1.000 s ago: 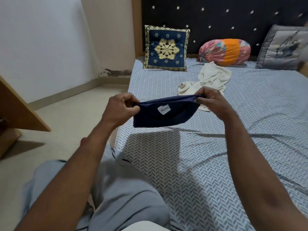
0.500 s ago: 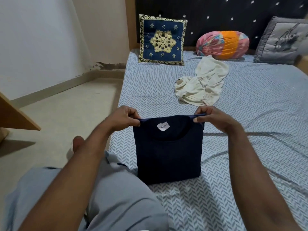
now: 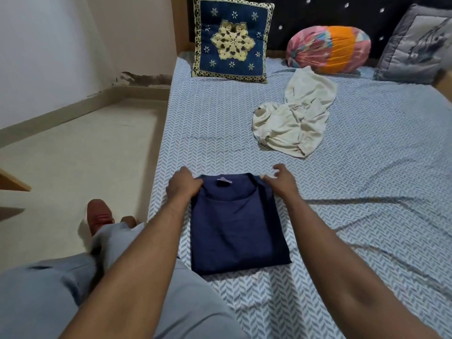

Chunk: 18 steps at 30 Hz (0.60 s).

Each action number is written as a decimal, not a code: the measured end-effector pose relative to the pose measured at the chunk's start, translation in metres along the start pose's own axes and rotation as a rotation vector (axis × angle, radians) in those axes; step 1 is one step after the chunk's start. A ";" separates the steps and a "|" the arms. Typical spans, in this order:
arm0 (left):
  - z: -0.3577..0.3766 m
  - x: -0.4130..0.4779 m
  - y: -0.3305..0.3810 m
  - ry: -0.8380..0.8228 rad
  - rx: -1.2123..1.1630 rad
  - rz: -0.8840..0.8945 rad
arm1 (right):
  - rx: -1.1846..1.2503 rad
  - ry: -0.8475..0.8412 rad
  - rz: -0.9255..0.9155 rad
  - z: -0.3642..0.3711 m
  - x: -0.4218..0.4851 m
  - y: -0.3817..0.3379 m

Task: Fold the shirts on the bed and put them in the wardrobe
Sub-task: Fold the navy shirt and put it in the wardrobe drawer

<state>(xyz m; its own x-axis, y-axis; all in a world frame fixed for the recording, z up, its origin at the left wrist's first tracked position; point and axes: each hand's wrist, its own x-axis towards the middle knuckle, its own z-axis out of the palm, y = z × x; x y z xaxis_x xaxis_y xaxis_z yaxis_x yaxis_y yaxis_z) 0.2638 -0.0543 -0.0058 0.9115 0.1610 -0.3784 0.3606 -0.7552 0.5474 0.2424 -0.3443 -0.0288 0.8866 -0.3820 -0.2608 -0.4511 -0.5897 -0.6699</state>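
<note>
The navy shirt [image 3: 239,228] is lying folded flat on the bed [image 3: 367,192], near its left edge, with the collar away from the person. The left hand [image 3: 183,185] is holding its top left corner, the grip closed on the cloth. The right hand [image 3: 281,181] is touching the top right corner, its grip wide and fingers loose. A white shirt [image 3: 293,118] is lying crumpled further up the bed

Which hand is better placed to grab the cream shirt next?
Right, probably. The right hand is nearer the cream shirt, its fingers loose, while the left hand grips a corner of the navy shirt.
</note>
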 end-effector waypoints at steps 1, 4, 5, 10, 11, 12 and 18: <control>0.005 -0.003 -0.006 -0.016 -0.025 -0.027 | 0.038 0.049 0.030 0.000 -0.006 0.006; 0.016 -0.017 -0.026 -0.057 -0.095 -0.085 | 0.100 0.082 0.113 -0.011 -0.032 0.018; 0.018 -0.026 -0.033 -0.094 -0.100 -0.095 | 0.100 0.020 0.122 -0.013 -0.039 0.026; 0.035 -0.068 -0.063 -0.234 -0.035 -0.081 | 0.166 -0.426 0.268 -0.020 -0.080 0.057; 0.037 -0.075 -0.063 -0.221 0.000 -0.065 | 0.188 -0.449 0.281 -0.021 -0.086 0.061; 0.040 -0.077 -0.063 -0.195 0.027 -0.038 | 0.212 -0.465 0.274 -0.023 -0.090 0.064; 0.051 -0.093 -0.060 -0.016 0.049 0.041 | 0.197 -0.307 0.188 -0.023 -0.100 0.071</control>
<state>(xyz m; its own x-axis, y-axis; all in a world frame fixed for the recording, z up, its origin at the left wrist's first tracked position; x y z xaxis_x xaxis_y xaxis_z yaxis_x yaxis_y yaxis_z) 0.1477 -0.0559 -0.0416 0.9220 0.1197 -0.3681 0.3125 -0.7913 0.5255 0.1199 -0.3641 -0.0345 0.7932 -0.2225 -0.5669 -0.6066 -0.3709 -0.7032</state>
